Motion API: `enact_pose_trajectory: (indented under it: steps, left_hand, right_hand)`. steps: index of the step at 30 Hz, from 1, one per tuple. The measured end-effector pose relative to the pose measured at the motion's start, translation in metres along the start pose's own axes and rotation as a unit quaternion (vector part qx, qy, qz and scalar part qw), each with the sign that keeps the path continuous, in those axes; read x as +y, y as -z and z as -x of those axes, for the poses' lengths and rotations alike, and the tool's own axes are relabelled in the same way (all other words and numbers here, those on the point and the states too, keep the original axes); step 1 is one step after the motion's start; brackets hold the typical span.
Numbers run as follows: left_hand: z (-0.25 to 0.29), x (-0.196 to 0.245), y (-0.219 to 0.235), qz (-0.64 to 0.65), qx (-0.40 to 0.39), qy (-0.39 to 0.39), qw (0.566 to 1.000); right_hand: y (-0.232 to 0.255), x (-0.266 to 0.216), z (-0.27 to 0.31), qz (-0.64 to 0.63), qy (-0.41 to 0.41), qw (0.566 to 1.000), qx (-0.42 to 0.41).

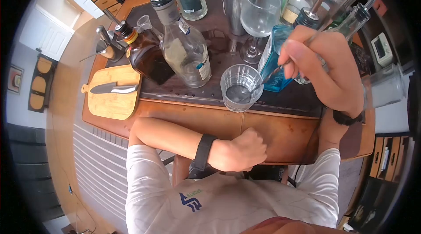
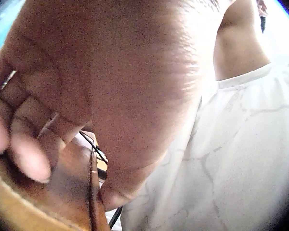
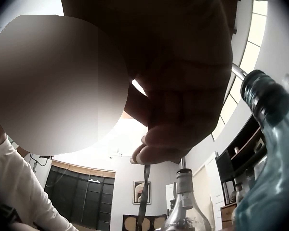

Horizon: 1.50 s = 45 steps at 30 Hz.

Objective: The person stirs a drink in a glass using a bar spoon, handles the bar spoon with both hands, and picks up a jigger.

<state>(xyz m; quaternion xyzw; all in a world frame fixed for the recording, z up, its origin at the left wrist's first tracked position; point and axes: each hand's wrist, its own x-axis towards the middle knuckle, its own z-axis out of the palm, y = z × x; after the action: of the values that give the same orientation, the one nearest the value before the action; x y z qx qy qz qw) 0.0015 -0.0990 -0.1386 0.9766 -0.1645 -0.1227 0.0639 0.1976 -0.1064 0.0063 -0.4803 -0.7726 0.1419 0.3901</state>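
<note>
My right hand [image 1: 326, 67] pinches the thin twisted stem of a bar spoon [image 1: 273, 73] between thumb and fingers. The spoon slants down into a cut-glass tumbler [image 1: 230, 95] that has something clear in its bottom. In the right wrist view the twisted stem hangs below the fingertips, beside a blue bottle. My left hand [image 1: 239, 151] rests loosely curled near the table's front edge and holds nothing. Its palm and bent fingers [image 2: 31, 159] show in the left wrist view, over the brown leather edge.
The blue bottle [image 1: 280, 80] stands right behind the spoon. A clear bottle with a pourer [image 1: 186, 54] and a brown bottle [image 1: 149, 60] stand left of the tumbler. A stemmed glass [image 1: 259, 14] and steel shaker [image 1: 234, 3] are behind. A knife [image 1: 115, 88] lies on a cutting board [image 1: 109, 106].
</note>
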Motion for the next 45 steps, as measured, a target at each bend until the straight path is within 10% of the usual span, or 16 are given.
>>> enact_pose_trajectory:
  steps: [45]
  left_hand:
    - [-0.002, 0.002, 0.002, -0.014, -0.02, 0.008, 1.0]
  right_hand:
    - [0.005, -0.003, -0.001, 0.044, 0.006, 0.999, -0.014]
